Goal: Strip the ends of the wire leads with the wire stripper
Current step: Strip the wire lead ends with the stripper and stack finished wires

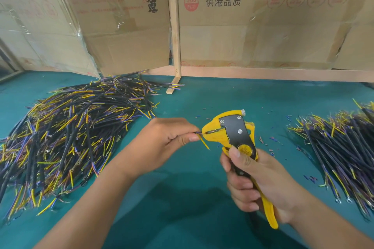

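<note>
My right hand grips the handles of a yellow and black wire stripper, jaws pointing left. My left hand pinches a wire lead between thumb and fingers. One thin conductor of the lead sits in the stripper's jaws. A yellow conductor of the same lead hangs loose below my fingertips. Most of the lead is hidden inside my left hand.
A big heap of black leads with yellow and purple ends lies on the green table at the left. A second heap lies at the right. Small insulation scraps dot the table. Cardboard boxes stand behind.
</note>
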